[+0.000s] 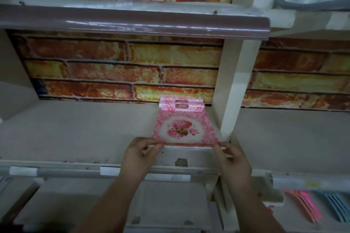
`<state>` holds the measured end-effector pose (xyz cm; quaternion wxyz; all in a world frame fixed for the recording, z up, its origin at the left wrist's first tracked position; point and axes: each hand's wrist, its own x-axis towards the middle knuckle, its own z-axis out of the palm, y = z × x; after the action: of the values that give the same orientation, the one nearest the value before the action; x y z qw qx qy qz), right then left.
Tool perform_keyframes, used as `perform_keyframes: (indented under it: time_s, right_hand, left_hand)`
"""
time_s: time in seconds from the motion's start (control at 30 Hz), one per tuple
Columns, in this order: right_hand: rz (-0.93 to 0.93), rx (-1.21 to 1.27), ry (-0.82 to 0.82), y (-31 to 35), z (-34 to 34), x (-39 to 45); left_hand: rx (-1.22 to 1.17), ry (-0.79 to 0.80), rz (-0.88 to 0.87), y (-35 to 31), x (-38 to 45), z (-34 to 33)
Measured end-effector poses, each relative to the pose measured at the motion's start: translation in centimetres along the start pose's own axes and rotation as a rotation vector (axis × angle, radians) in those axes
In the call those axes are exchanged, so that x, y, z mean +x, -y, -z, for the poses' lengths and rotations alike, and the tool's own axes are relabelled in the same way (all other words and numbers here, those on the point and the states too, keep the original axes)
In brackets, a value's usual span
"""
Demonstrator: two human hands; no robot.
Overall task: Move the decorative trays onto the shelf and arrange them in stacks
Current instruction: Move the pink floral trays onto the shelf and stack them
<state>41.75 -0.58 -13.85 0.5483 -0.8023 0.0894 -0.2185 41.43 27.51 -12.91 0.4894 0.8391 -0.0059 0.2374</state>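
A stack of pink floral trays with cut-out handles lies flat on the white shelf, close to the white upright post on its right. My left hand pinches the near left corner of the stack. At the near right corner, my right hand pinches the rim. At least two trays show at the far handle end, slightly offset. The near edge sits a little back from the shelf's front lip.
A white post divides this bay from the one on the right. A brick-pattern backing closes the rear. Above runs a shelf with a glossy grey rail. Pink and blue items lie on a lower shelf at right.
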Motion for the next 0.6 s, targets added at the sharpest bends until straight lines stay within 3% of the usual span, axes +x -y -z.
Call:
perform_keyframes:
  time_s: [0.1,0.17,0.23,0.4,0.6]
  right_hand:
    - [0.362,-0.296,0.067,-0.8,0.9,3.0]
    - [0.627,-0.502,0.088,-1.2,0.9,5.1]
    - [0.764,-0.61,0.116,-0.7,0.7,6.7]
    - [0.742,-0.77,0.258,-0.5,-0.1,8.4]
    - [0.582,-0.717,0.318,-1.5,-1.3,8.2]
  left_hand:
    - [0.375,0.161,-0.299,1.0,3.3,1.3]
    - [0.542,0.263,-0.395,0.9,5.0,1.4]
    - [0.639,0.336,-0.458,0.1,6.0,1.2]
    - [0.651,0.388,-0.407,0.7,6.7,-0.2]
    - [0.548,0.349,-0.148,2.2,6.2,-1.2]
